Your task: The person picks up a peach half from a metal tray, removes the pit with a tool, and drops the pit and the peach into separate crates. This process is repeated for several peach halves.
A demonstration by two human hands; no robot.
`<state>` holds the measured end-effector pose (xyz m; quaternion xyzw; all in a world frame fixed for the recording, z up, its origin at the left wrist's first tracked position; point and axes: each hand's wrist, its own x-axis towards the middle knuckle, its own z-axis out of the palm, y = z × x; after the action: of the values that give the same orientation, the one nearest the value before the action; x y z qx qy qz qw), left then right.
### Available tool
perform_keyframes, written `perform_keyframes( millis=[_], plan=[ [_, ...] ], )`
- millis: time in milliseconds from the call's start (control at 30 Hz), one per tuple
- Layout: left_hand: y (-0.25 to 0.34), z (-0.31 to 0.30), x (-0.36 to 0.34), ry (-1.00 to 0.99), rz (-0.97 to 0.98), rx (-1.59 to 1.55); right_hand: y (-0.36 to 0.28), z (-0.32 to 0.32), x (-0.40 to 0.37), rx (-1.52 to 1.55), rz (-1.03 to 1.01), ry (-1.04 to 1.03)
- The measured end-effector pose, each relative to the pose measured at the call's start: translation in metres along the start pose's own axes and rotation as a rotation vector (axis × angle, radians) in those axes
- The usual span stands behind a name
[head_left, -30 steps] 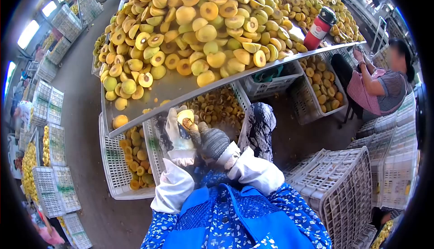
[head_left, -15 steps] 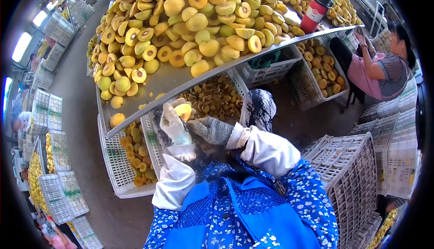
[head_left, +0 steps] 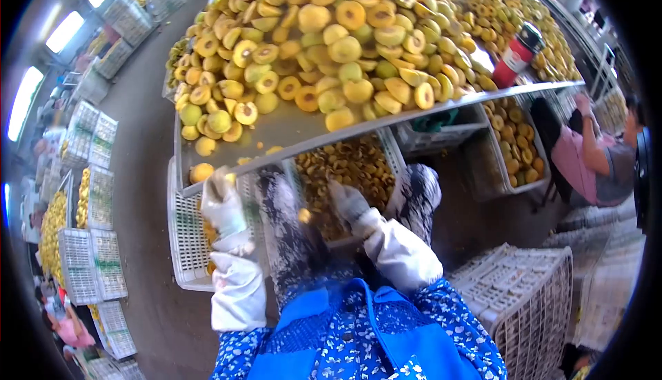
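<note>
My left hand [head_left: 222, 202], in a white glove, is over the left white crate [head_left: 181, 242] that holds yellow fruit halves, close to the metal table's front edge. Motion blurs its fingers, and no fruit shows plainly in it. A whole-looking yellow fruit [head_left: 201, 172] lies on the table corner beside it. My right hand [head_left: 349, 202], gloved in grey, is above a crate of brown-yellow fruit scraps [head_left: 338, 166]. Its fingers look curled, but what they hold is hidden. A small yellow piece [head_left: 304, 216] shows between my hands, in front of my dark patterned trouser leg.
Halved yellow peaches [head_left: 331, 42] are heaped on the metal table [head_left: 289, 135]. A red flask [head_left: 517, 56] stands near its edge. Another crate of halves [head_left: 512, 142] is under the table, near a seated person [head_left: 586, 145]. An upturned crate [head_left: 517, 290] stands at my right.
My left hand has moved left, away from my right hand, and the peach half it held no longer shows in it. My right hand has shifted over the scraps. The view has tilted.
</note>
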<state>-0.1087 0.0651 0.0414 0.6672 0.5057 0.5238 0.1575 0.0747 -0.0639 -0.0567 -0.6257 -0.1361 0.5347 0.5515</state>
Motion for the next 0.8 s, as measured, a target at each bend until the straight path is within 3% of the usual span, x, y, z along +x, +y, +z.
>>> perform_keyframes(
  millis=[67,100,133,200,267,333,433,533,633,667,700,767,800],
  plan=[
    [-0.054,-0.034,0.030,-0.066,0.173,0.434,0.019,-0.012,-0.002,0.129,0.022,-0.060],
    [-0.046,-0.043,0.039,-0.032,0.198,0.737,0.019,-0.013,-0.006,0.081,-0.006,-0.107],
    [-0.054,-0.044,0.053,-0.010,0.359,0.836,0.016,-0.012,-0.011,0.040,-0.030,-0.148],
    [-0.043,-0.025,0.091,-0.140,0.489,0.751,0.020,-0.010,-0.005,-0.040,0.047,-0.179],
    [-0.052,0.012,0.128,-0.358,0.478,0.786,0.055,-0.008,0.013,-0.210,-0.035,-0.175],
    [-0.066,0.052,0.157,-0.538,0.291,0.949,0.059,-0.006,0.016,-0.337,-0.021,-0.205],
    [-0.087,0.082,0.159,-0.609,0.533,1.110,0.062,-0.007,0.015,-0.411,-0.033,-0.268],
    [-0.089,0.080,0.158,-0.777,0.435,0.934,0.067,-0.009,0.017,-0.511,-0.077,-0.193],
    [-0.096,0.071,0.171,-0.833,0.526,0.912,0.070,-0.009,0.016,-0.540,-0.216,-0.159],
    [-0.095,0.068,0.172,-0.769,0.454,0.840,0.051,-0.005,0.006,-0.538,-0.267,-0.154],
    [-0.094,0.064,0.170,-0.714,0.379,0.767,0.032,-0.001,-0.011,-0.070,-0.022,-0.223],
    [-0.088,0.055,0.156,-0.533,0.282,0.609,-0.002,-0.001,-0.028,0.054,-0.015,-0.251],
    [-0.081,0.048,0.145,-0.553,-0.006,0.291,-0.008,0.001,-0.032,0.121,-0.002,-0.266]
  ],
)
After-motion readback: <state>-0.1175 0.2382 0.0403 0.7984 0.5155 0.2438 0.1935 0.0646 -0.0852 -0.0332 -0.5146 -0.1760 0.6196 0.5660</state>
